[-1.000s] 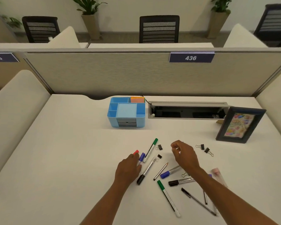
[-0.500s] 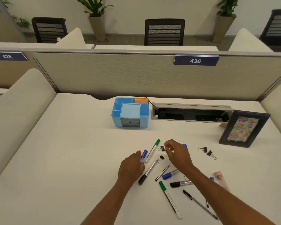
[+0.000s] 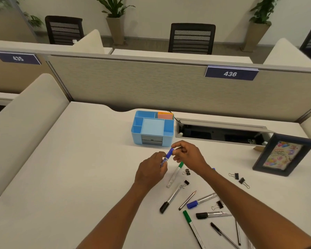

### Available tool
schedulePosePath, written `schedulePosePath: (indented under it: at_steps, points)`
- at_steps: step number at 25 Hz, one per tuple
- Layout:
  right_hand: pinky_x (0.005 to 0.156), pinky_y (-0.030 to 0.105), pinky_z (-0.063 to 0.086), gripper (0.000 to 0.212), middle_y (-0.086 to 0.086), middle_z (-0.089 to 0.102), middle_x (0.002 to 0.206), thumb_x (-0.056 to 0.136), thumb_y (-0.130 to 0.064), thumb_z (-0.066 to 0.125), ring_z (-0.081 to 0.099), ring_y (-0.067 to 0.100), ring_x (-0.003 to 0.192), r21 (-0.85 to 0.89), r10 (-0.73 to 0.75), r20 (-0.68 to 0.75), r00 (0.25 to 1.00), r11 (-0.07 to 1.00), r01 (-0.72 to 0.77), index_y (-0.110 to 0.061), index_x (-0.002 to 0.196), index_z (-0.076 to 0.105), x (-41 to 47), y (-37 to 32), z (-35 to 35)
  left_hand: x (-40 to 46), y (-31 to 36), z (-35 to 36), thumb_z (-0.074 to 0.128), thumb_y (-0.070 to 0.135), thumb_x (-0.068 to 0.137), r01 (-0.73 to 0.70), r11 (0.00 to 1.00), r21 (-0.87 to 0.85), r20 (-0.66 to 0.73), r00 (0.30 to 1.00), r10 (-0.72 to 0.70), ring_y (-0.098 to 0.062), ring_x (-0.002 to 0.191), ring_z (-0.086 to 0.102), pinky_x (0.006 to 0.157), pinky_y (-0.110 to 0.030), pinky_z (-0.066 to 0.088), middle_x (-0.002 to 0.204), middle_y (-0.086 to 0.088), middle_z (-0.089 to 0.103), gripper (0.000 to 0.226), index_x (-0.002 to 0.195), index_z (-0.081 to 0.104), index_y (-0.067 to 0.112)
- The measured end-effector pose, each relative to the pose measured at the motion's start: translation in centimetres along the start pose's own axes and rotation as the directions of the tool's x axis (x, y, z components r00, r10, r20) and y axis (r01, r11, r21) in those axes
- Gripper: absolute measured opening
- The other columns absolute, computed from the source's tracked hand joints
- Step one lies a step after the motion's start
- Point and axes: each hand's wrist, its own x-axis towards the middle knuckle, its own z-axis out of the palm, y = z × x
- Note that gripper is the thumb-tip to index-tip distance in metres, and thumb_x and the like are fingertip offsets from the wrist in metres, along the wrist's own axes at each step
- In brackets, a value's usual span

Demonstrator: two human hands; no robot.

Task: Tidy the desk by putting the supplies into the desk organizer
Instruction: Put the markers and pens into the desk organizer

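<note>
A light-blue desk organizer (image 3: pixel 137 139) stands at the back middle of the white desk (image 3: pixel 79 177), with orange sticky notes (image 3: pixel 165 115) in its back right compartment. My left hand (image 3: pixel 151 173) grips a blue marker (image 3: pixel 167 157) just in front of the organizer, raised off the desk. My right hand (image 3: pixel 188 155) curls its thumb and forefinger round the marker's cap end. Below the hands lie a green-capped marker (image 3: pixel 176 172), a black-capped marker (image 3: pixel 171 198), a pencil (image 3: pixel 187 200), another blue marker (image 3: pixel 201 201) and several pens.
Small black binder clips (image 3: pixel 187 171) (image 3: pixel 239 177) lie among the pens. A dark picture frame (image 3: pixel 284 155) stands at the right. An open cable tray (image 3: pixel 221 132) runs beside the organizer. A grey partition closes off the desk's far edge.
My left hand has lifted the blue marker off the desk and moved it toward the organizer. My right hand has come over to its cap end. The view has tilted and drawn closer.
</note>
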Motion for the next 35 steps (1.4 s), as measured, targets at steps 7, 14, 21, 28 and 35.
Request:
schedulePosePath:
  at_steps: [7,14,21,28,35]
  points:
    - [0.068,0.03,0.06,0.012,0.007,0.073,0.092,0.092,-0.013,0.064,0.072,0.018,0.076,0.025,-0.124,-0.009,0.992,0.992,0.125,-0.013,0.104,0.065,4.5,-3.3,-1.2,4.8,-1.6,-1.7,0.047,0.037,0.099,-0.023,0.996,-0.081,-0.064,0.998,0.018,-0.013,0.097,0.061,0.077,-0.022,0.051,0.122,0.001,0.063,0.034,0.13,0.051,0.021]
    - [0.066,0.027,0.056,0.011,-0.001,0.071,0.08,0.088,-0.013,0.068,0.068,0.01,0.068,-0.072,-0.258,-0.215,0.942,0.966,0.248,-0.017,0.097,0.065,11.7,-8.1,-4.3,8.9,-4.9,-2.1,0.045,0.027,0.102,0.084,0.986,0.146,0.051,0.994,-0.093,-0.018,0.146,0.02,0.113,-0.034,0.029,0.158,0.0,0.025,0.052,0.15,0.028,0.019]
    - [0.069,0.012,0.049,0.013,-0.003,0.069,0.09,0.089,-0.019,0.067,0.063,0.005,0.079,-0.209,-0.356,-0.317,0.879,0.93,0.301,-0.015,0.102,0.066,17.0,-9.8,-2.8,8.9,-6.8,-0.4,0.046,0.025,0.101,0.09,0.986,0.142,0.083,0.991,-0.102,-0.016,0.148,0.01,0.118,-0.03,0.006,0.161,0.002,0.016,0.055,0.152,0.024,0.02]
    - [0.072,0.021,0.051,0.012,-0.001,0.068,0.089,0.091,-0.021,0.065,0.061,0.01,0.078,-0.289,-0.314,-0.31,0.897,0.93,0.226,-0.014,0.1,0.064,19.9,-8.6,0.2,8.6,-7.4,0.5,0.048,0.028,0.1,0.087,0.991,0.104,0.057,0.994,-0.093,-0.013,0.149,0.006,0.115,-0.026,-0.003,0.161,0.005,0.012,0.061,0.153,0.02,0.023]
    - [0.057,0.017,0.04,0.012,-0.004,0.064,0.082,0.091,-0.029,0.065,0.058,0.011,0.073,-0.42,-0.289,-0.214,0.933,0.89,0.179,-0.018,0.097,0.063,21.8,-7.1,2.8,8.5,-7.6,0.6,0.05,0.026,0.098,0.044,0.997,0.069,0.03,0.999,-0.046,-0.014,0.149,0.007,0.115,-0.026,-0.006,0.161,0.003,0.014,0.061,0.153,0.022,0.019]
